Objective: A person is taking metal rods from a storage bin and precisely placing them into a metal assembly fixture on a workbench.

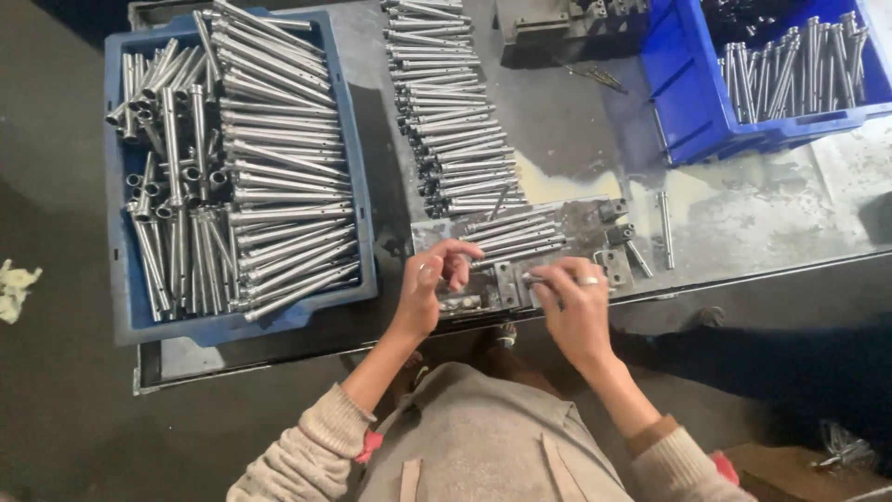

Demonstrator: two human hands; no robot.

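Observation:
My left hand (433, 279) rests on the near end of a metal jig plate (585, 221) at the table's front edge, fingers curled over the ends of several steel rods (516, 237) lying side by side on it. My right hand (573, 297) is pinched on a small steel part (532, 277) at the plate's front edge, and a ring shows on one finger. Small metal clamp blocks (617, 232) sit on the plate's right side. Whether the left hand grips a rod is not clear.
A blue tray (125, 279) full of steel rods stands on the left. A long row of rods (446, 112) runs up the table's middle. A blue bin (688, 102) of rods sits at the back right. A single rod (665, 228) lies alone right of the plate.

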